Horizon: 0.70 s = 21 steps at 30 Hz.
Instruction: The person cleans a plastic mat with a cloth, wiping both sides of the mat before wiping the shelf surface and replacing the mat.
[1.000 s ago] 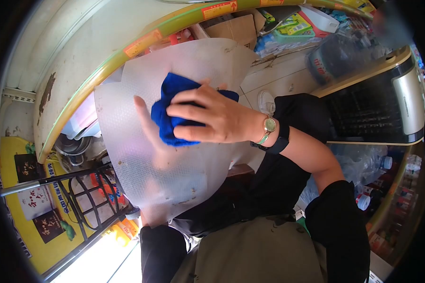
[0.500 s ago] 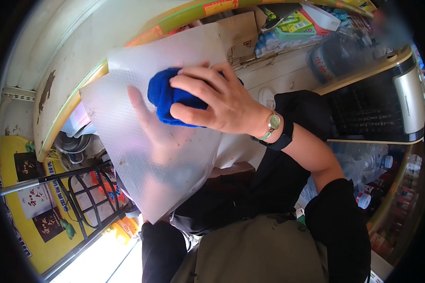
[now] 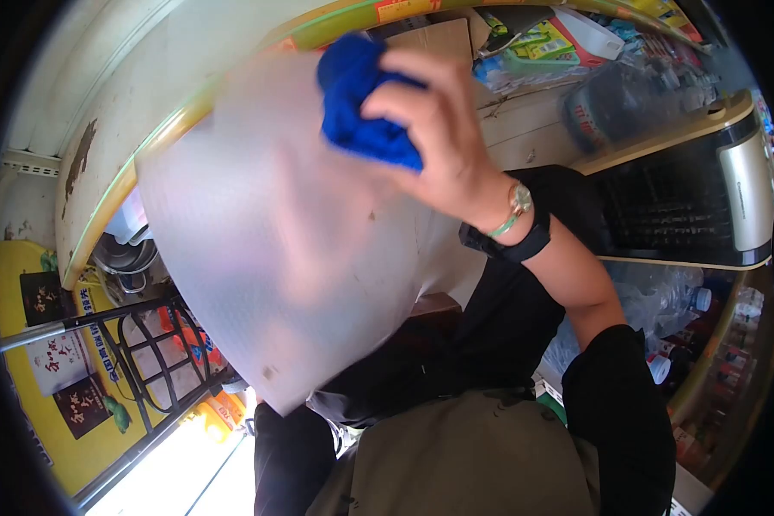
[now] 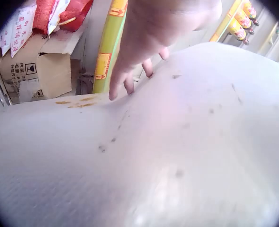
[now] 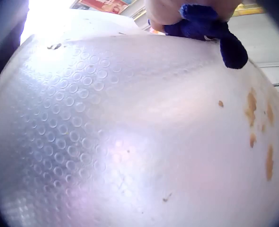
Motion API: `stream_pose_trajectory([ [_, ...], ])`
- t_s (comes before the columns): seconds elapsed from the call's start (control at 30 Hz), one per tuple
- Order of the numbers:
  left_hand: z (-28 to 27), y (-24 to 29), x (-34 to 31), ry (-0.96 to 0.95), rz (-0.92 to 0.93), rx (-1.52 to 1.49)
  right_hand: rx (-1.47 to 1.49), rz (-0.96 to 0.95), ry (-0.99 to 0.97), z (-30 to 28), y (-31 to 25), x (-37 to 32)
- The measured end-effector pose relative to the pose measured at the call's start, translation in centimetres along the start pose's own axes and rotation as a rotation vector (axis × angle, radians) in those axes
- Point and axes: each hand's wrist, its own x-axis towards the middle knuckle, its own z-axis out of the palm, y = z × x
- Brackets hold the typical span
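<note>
My right hand [image 3: 443, 129] grips a bunched blue cloth [image 3: 361, 103] near the upper edge of a translucent, dimpled plastic sheet [image 3: 224, 189]. In the right wrist view the cloth [image 5: 234, 49] overlaps the sheet's far edge. Behind the sheet is my left hand [image 4: 165, 30], which shows only as a blurred shape through the plastic in the head view. Seen from the left wrist, its extended fingers [image 4: 129, 81] rest against the sheet. Brown stains [image 5: 251, 111] and small dark specks mark the plastic.
A curved counter edge [image 3: 103, 236] runs along the left and top. At the right stand a black-fronted appliance [image 3: 671, 189] and a large water bottle [image 3: 606, 107]. A black wire rack [image 3: 159, 361] is at lower left, with a metal pot [image 3: 127, 258] above it.
My right hand has moved the cloth up and to the right, toward the sheet's upper edge. The sheet has shifted and tilted; my left hand stays behind it.
</note>
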Motion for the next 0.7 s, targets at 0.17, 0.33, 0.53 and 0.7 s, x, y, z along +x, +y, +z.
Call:
stream_pose_trajectory([
  [0.17,-1.3,0.0,0.3,-0.085,-0.018,-0.013,-0.015,-0.222,-0.252,1.2,-2.9,-2.0],
  [0.33,-2.6,-0.2,0.3,-0.168,-0.039,-0.039,-0.003,-0.205,-0.273,1.4,-2.5,-2.5],
  [0.53,-2.8,-0.1,0.2,-0.269,-0.041,-0.072,-0.118,-0.199,-0.259,1.7,-2.3,-2.3],
  [0.7,0.8,0.2,0.6,-0.309,-0.212,-0.205,-0.200,-0.101,-0.157,1.5,-1.2,-1.1],
])
